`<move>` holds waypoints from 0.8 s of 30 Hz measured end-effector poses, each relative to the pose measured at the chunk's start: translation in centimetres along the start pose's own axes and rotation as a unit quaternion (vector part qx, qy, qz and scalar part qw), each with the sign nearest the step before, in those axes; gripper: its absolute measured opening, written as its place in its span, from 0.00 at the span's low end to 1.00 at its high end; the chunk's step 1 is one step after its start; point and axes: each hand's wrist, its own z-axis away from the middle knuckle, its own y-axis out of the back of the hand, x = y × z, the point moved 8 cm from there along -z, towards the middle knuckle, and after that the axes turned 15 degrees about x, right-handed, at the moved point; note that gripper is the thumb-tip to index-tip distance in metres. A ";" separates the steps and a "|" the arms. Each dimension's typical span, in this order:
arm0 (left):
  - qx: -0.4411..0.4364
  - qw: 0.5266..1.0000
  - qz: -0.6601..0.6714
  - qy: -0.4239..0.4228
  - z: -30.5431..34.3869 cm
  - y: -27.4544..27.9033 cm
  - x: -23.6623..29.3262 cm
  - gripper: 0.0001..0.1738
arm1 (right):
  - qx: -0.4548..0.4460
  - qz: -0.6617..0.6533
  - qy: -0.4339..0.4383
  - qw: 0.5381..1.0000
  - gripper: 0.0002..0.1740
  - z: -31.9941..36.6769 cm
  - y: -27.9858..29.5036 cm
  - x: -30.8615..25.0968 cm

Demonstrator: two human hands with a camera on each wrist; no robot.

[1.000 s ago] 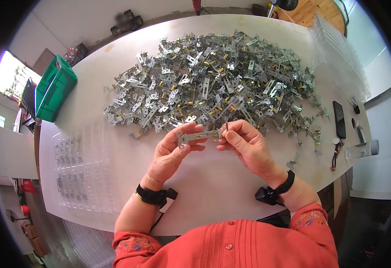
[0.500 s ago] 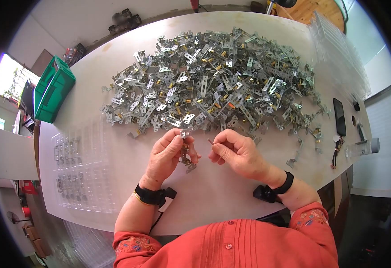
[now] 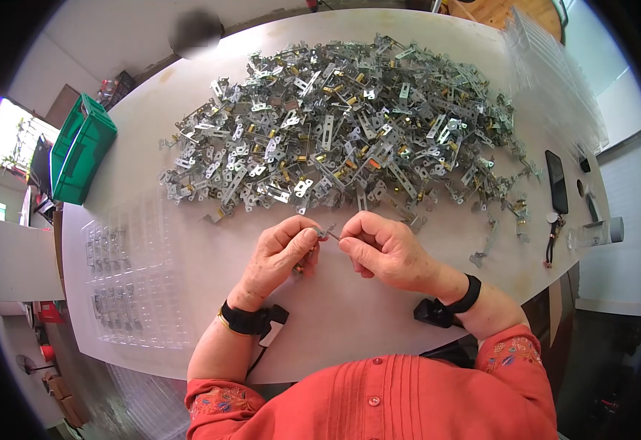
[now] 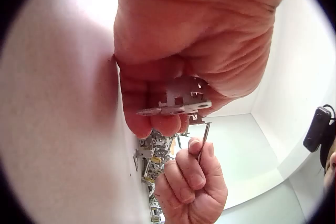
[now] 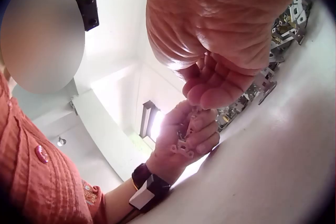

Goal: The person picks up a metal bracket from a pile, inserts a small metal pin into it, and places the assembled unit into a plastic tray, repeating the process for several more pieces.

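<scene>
While your left hand pinches the small metal bracket between thumb and curled fingers, your right hand pinches a thin pin by its lower end. Both grips are narrow, each closed on its own part. You hold the two just above the table, in front of you, on the near side of the big pile of metal parts.

From the left wrist view the pin's free tip sits right at the bracket's lower edge. Whether it has entered a hole I cannot tell, as your fingers cover that spot.

By my reading, you are at the step of fitting the pin to the bracket, with the two just meeting. The next move calls for a steady left hand and a pin lined up straight with its hole. Push gently along the pin's length, because a sideways push could make it slip from so fine a pinch.

The clear plastic trays lie to your left, some pockets holding parts.
</scene>
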 end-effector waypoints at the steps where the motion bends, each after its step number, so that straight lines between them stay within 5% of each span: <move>1: 0.011 1.000 -0.005 0.002 0.0 0.1 0.1 0.16 | 0.000 0.000 0.000 1.000 0.05 0.0 0.0 0.0; 19: -0.007 0.983 -0.150 -0.105 0.4 -1.1 1.2 0.11 | -0.026 -0.025 -0.049 0.998 0.10 0.2 -0.7 0.9; 24: -0.019 0.978 -0.164 -0.127 0.3 -1.1 0.6 0.10 | 0.011 0.058 0.055 0.997 0.06 0.0 -0.2 0.5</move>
